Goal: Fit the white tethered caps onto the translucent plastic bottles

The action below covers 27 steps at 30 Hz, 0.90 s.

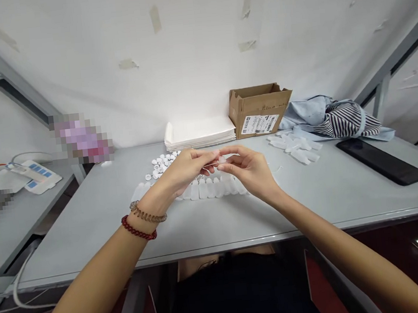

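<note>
Over the middle of the desk my hands meet, fingertips almost touching. My left hand (186, 169), with two beaded or coiled bracelets at its wrist, is closed in a pinch on a thin white string (212, 164). Between the thumb and fingers of my right hand (252, 171) is a small translucent white piece (222, 160); its exact kind is too small to tell. Below the hands lies a row of translucent white rounded pieces (207, 189), side by side and partly hidden. Several small white round caps (159, 165) are scattered beside my left hand.
A stack of white sheets or envelopes (201, 131) lies against the wall beside an open cardboard box (258, 111). To the right are loose translucent pieces (301, 149), bundled striped and blue cloth (343, 117) and a black phone (383, 160). The desk's front edge (219, 250) is near me.
</note>
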Each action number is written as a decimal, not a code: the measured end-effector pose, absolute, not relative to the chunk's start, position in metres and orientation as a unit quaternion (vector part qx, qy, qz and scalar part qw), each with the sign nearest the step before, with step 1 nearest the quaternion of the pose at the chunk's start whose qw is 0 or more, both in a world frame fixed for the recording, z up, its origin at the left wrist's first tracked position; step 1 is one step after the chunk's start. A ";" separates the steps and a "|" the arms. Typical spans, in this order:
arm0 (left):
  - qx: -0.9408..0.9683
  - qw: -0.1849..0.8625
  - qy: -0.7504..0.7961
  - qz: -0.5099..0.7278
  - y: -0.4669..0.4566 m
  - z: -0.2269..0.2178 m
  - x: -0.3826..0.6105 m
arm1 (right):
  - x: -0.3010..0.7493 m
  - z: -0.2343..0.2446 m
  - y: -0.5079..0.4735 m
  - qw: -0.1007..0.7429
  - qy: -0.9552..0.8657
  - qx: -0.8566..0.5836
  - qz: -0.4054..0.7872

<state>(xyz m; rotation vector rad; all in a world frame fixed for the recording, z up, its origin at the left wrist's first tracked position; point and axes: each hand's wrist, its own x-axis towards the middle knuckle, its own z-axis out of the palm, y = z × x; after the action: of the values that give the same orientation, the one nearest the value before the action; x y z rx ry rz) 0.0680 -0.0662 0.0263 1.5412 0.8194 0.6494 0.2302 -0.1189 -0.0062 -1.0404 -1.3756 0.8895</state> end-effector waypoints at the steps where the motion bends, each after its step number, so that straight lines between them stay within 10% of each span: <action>1: 0.633 0.629 0.353 0.281 -0.067 0.025 0.066 | 0.230 -0.006 -0.120 0.568 -0.558 -0.439 0.417; 6: 0.605 0.619 0.371 0.337 -0.077 0.008 0.053 | 0.231 -0.012 -0.123 0.600 -0.385 -0.399 0.577; 16: 0.854 0.196 0.312 0.366 -0.120 -0.022 0.048 | 0.211 -0.030 -0.133 0.544 -0.305 -0.330 0.708; 27: 0.908 0.185 0.312 0.211 -0.134 -0.023 0.005 | 0.211 -0.037 -0.159 0.368 -0.504 -0.447 0.641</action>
<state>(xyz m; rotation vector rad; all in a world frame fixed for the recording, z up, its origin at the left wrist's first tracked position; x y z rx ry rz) 0.0050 -0.1343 -0.0227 2.5585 0.8793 0.5960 0.2110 -0.1595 -0.0368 -1.1478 -1.2931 1.6457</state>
